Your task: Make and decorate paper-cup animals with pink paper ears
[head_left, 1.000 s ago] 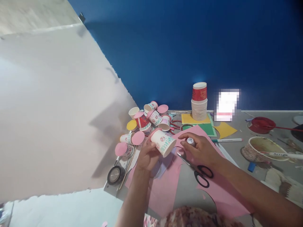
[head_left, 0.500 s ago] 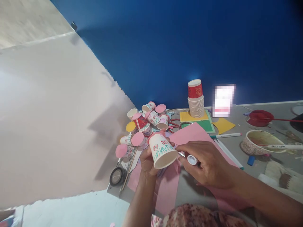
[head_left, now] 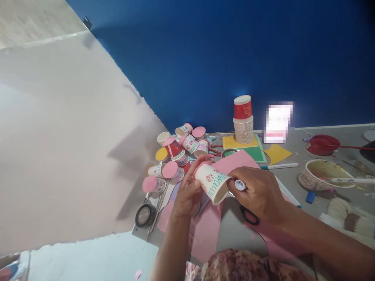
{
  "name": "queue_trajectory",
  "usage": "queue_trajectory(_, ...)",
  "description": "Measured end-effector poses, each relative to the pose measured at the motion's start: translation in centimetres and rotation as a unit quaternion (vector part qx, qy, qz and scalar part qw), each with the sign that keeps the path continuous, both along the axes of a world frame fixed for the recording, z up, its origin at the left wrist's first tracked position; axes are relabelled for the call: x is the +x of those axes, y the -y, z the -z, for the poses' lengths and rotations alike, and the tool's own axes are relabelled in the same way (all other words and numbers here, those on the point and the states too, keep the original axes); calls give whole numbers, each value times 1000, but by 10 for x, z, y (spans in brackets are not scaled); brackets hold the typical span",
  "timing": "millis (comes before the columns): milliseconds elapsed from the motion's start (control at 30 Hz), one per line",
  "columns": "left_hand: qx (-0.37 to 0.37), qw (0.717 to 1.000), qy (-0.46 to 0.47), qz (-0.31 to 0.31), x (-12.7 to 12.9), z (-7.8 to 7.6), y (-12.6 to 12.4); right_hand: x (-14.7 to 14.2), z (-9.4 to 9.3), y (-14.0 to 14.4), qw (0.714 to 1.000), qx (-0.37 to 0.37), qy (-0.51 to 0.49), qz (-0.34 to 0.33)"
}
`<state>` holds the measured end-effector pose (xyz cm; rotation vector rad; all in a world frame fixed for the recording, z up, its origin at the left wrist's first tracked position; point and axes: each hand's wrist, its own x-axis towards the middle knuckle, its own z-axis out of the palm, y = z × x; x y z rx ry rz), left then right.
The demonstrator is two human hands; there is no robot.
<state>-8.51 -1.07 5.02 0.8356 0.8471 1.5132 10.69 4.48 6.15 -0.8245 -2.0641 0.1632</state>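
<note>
Wall: deep blue wall (head_left: 234, 50) fills the back, with a big pale board (head_left: 67, 136) leaning across the left side.
Worktop: grey worktop (head_left: 293, 177) runs under everything, scattered with craft bits.
Pink paper: a large pink sheet (head_left: 205, 230) lies right under both hands, a round piece cut out of its near edge.
Cup pile: a heap of small paper cups (head_left: 181, 150) with pink discs stuck on sits just behind the left hand.
Cup stack: a tall stack of cups (head_left: 243, 121), red one on top, stands against the wall on yellow and green paper.
Basket: a woven basket (head_left: 318, 179) sits well off to the right, a red bowl (head_left: 322, 143) behind it.
Left hand: left hand (head_left: 187, 193) has its fingers wrapped round a white paper cup (head_left: 213, 182), tipped on its side above the pink sheet, open mouth facing down and right.
Right hand: right hand (head_left: 259, 191) fingers are closed on a white-capped marker (head_left: 239, 185), its cap just beside the cup's rim.
Tape: a black roll of tape (head_left: 144, 215) lies at the worktop's left edge.
Scissors: black scissors handle (head_left: 249, 217) peeks out beneath the right hand.
Pen: a white pen (head_left: 279, 166) lies past the right hand.
</note>
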Motion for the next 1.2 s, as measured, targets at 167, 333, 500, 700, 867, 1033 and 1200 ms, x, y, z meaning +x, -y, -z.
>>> queue_trajectory(167, -6, 1000, -18, -10, 0, -3, 1, -2, 0, 1, 1000, -4, 3, 9)
queue_trajectory(333, -17, 1000, -8, 1, 1, -3, 1, -1, 0, 1, 1000, 8, 11, 13)
queue_trajectory(500, -19, 1000, -7, 2, 2, -3, 0, 0, -1, 1, 999, 16, 16, 25)
queue_trajectory(700, -9, 1000, -8, 8, 3, -1, 0, 1, 0, 0, 999, 19, 23, 29)
queue_trajectory(867, -7, 1000, -18, 6, 4, -1, 1, 2, 1, 1, 999, 15, 34, 33)
queue_trajectory(1033, -5, 1000, -18, -2, 5, -3, 1, 2, -1, 1, 999, 7, 40, 32)
queue_trajectory(1200, -11, 1000, -22, -7, 6, -4, 0, 2, -1, 1, 999, 5, 40, 34)
